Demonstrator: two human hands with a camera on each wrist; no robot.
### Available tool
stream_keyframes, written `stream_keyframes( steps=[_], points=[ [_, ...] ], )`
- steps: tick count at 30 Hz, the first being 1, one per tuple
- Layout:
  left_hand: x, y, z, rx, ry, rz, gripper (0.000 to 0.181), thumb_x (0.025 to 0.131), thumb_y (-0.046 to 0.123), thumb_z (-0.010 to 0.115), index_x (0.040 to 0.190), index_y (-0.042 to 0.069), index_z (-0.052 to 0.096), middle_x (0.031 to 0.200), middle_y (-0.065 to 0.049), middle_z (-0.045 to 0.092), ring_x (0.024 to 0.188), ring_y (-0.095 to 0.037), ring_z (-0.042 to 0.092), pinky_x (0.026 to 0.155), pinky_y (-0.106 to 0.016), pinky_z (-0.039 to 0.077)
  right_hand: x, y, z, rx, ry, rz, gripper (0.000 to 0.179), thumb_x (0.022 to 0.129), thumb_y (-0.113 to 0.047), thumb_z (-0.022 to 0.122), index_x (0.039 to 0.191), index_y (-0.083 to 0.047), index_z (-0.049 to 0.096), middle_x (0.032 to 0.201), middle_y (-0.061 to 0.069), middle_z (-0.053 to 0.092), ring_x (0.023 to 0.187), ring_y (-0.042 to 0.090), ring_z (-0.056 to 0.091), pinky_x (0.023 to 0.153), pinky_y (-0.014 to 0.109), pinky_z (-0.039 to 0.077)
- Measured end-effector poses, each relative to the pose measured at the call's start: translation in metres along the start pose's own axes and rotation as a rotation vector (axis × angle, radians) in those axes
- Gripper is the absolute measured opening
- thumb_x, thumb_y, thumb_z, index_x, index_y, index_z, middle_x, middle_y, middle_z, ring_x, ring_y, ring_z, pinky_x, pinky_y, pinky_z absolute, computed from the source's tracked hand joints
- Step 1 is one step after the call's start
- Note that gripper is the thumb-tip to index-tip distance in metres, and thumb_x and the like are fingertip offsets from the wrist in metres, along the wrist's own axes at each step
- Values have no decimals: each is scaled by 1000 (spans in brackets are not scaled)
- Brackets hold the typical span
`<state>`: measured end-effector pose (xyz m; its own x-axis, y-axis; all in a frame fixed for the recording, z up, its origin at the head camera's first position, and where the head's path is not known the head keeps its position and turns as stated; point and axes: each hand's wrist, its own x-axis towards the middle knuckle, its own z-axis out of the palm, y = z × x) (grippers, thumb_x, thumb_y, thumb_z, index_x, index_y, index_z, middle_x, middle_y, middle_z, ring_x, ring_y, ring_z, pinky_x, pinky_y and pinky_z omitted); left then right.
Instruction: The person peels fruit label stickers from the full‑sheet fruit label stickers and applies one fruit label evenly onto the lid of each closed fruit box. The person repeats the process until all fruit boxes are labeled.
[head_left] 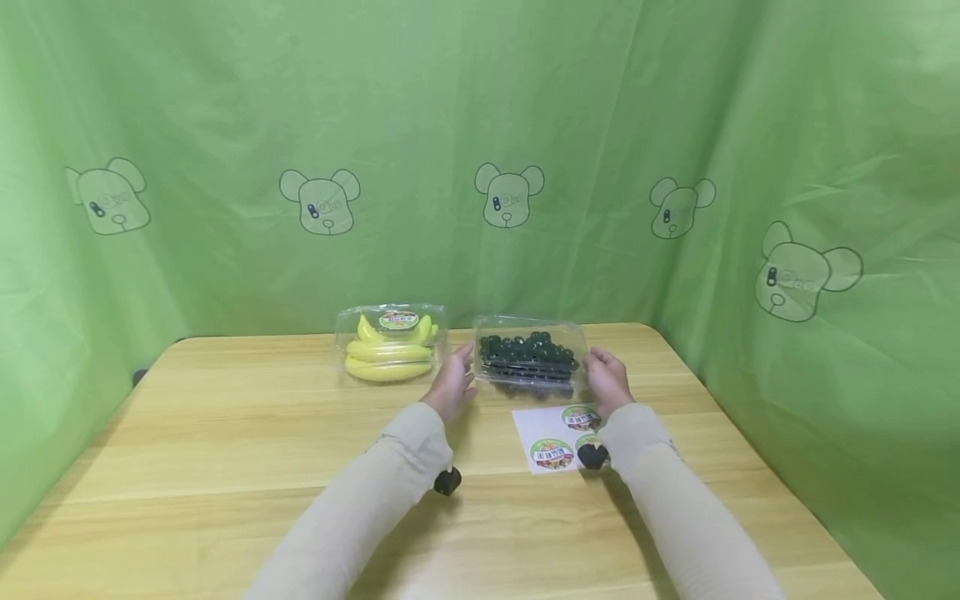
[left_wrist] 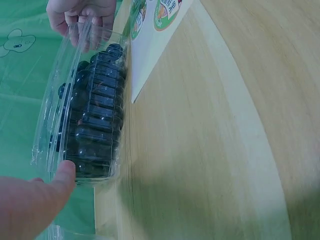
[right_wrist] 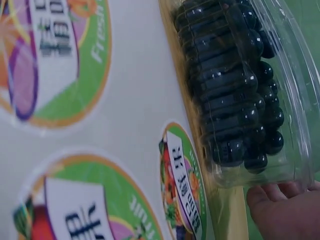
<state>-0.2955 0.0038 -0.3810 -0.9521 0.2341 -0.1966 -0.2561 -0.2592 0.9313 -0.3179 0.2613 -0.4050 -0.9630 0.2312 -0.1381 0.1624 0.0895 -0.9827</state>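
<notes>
Where the grape box [head_left: 529, 362] ends, left hand [head_left: 452, 383] and right hand [head_left: 609, 379] touch it, unclenched.

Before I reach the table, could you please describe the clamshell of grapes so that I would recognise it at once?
Find the wooden table's far edge, by the green curtain. Between the person's left hand and right hand is a clear plastic clamshell of grapes. Their dark, round shapes set it apart from the yellow bananas in the stickered clamshell to its left.

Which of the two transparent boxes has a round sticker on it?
The banana box, left in the head view: a round sticker shows on it; none shows on the grape box.
</notes>
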Motion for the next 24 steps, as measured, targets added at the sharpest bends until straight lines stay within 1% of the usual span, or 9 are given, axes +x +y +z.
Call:
stream_keyframes(
  steps=[2,7,8,10,15,18,24],
  points=[
    [1,0,0,-56,-1,-9,63,103,34,29,154,1,12,159,-23,6,144,-42,8,118,-51,13,0,0,1,10,9,-5,57,102,-14,37,153,0,15,157,21,20,142,35,24,116,42,23],
    [1,-1,1,-108,18,-6,65,103,35,33,152,-3,13,158,-25,7,144,-42,9,118,-51,14,2,1,5,58,41,-10,57,101,-10,38,153,1,17,155,21,24,139,34,28,115,40,28],
    [1,-1,1,-112,19,-5,65,103,35,33,152,-2,13,158,-25,7,144,-42,9,118,-51,14,2,1,5,67,48,-10,57,101,-10,38,152,1,18,155,21,24,139,34,29,115,40,28],
    [1,-1,1,-117,19,-6,66,103,35,34,152,-3,13,158,-25,7,144,-42,9,117,-50,15,3,1,6,86,62,-9,57,100,-9,39,152,1,20,155,20,25,139,33,30,114,39,29],
    [2,-2,2,-104,2,-1,64,103,35,33,153,-1,12,158,-24,6,144,-43,6,117,-51,15,4,3,7,115,80,-7,57,99,-9,41,151,1,22,155,19,25,139,32,29,115,37,28],
    [1,-2,3,-97,-8,6,63,104,35,32,154,2,12,159,-23,4,144,-42,4,117,-51,15,4,3,7,118,76,-7,57,99,-10,41,152,1,21,155,19,24,140,31,28,115,37,27],
    [0,-3,4,-79,-7,15,60,104,33,31,154,5,16,159,-22,4,145,-41,2,117,-50,14,3,2,6,109,61,-4,57,100,-9,40,153,0,19,157,18,21,141,30,25,116,36,25]
  ],
)
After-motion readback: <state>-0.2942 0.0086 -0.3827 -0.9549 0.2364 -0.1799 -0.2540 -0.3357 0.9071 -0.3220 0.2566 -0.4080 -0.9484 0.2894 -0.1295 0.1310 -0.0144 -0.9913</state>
